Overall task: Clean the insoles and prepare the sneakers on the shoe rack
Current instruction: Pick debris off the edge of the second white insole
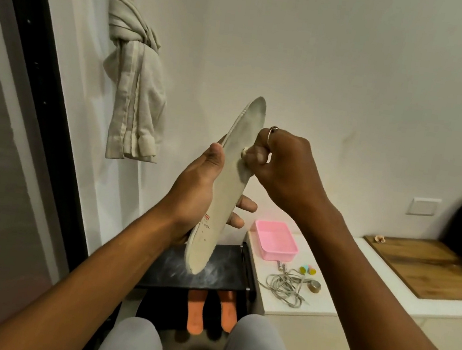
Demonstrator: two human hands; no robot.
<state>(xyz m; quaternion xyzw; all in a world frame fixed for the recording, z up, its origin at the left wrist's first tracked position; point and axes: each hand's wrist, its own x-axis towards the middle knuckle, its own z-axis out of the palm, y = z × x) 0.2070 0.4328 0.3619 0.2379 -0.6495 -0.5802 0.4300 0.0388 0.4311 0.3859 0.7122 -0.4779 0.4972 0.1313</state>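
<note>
Left hand (192,190) grips insole (227,180) upright, toe tilted up-right.

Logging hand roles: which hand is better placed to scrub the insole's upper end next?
Right, probably: the right hand pinches a pale wad against the insole near there; the left hand grips its middle.

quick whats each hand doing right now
Left hand: holding the insole upright, fingers wrapped round it.
Right hand: closed on a small pale object, pressed against the insole.
</note>
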